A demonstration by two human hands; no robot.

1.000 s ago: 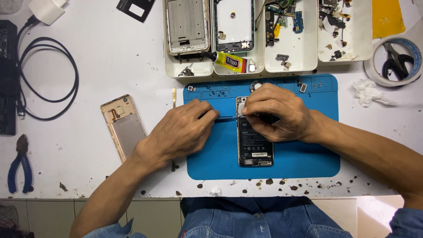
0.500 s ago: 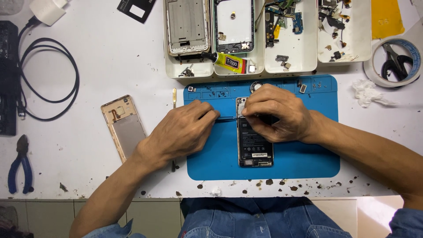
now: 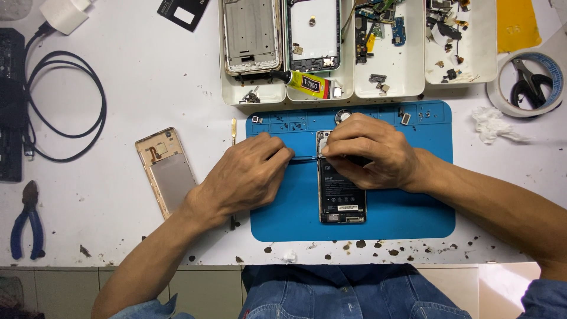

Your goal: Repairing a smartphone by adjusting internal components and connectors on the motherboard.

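Observation:
An opened phone (image 3: 341, 194) lies back-side up on a blue work mat (image 3: 407, 207), its black battery showing. My right hand (image 3: 369, 152) covers the phone's upper part and presses on it, fingers curled. My left hand (image 3: 248, 174) rests on the mat to the phone's left and pinches a thin dark tool (image 3: 304, 158) whose tip reaches the phone's upper left edge under my right fingers. What the tip touches is hidden.
A gold phone back cover (image 3: 166, 171) lies left of the mat. White trays (image 3: 260, 94) behind the mat hold phone frames, small parts and a yellow glue tube (image 3: 306, 83). Blue-handled pliers (image 3: 26, 221) and a black cable (image 3: 65, 106) lie far left; a tape roll (image 3: 555, 88) with scissors sits right.

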